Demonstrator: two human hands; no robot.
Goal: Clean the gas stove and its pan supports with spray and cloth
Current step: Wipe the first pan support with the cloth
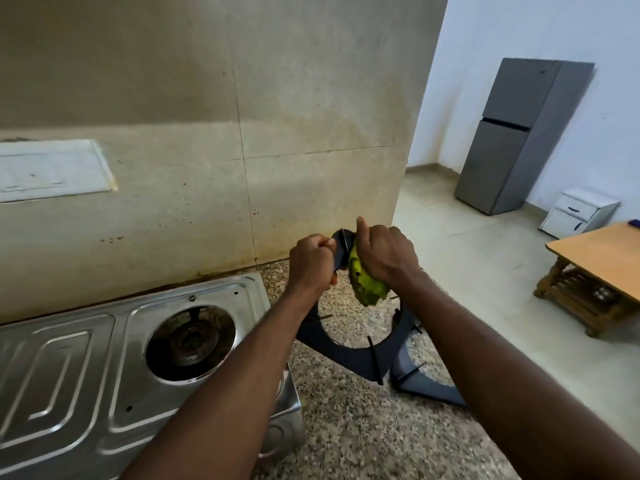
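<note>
L to R: gas stove (86,358) sits on the speckled surface (363,438) at lower left. Steel top looks shiny, no suds or spray film visible. 1 burner well (190,341) in view, bare w/o its support, inside dark and brownish, so prob not cleaned yet. Any 2nd burner is out of frame, can't tell.

Centre: left hand (311,261) grips the upper rim of a dark pan support (346,351), fingers (322,244) curled tight on it. Support is lifted and tilted, off the stove, above the surface. Right hand (384,251) is clamped round a green cloth (365,282), thumb sticking up, cloth pressed to the top of the same support.

2nd pan support (433,391) lies on the surface just right of and partly under the held one. Clean or not: can't tell.

Progress est: mid-task, in the support-wiping step. Supports are off. Left to do: finish this support, maybe the other, wipe burner area + stove top, put both supports back.

Counts: stove x1, burner well x1 visible, pan supports x2 (1 held, 1 lying), cloth x1, spray bottle x0 in view.

Far right, well apart from the work: grey fridge (512,140) x1, small white cabinet (578,213) x1, wooden table (602,258) x1
</note>
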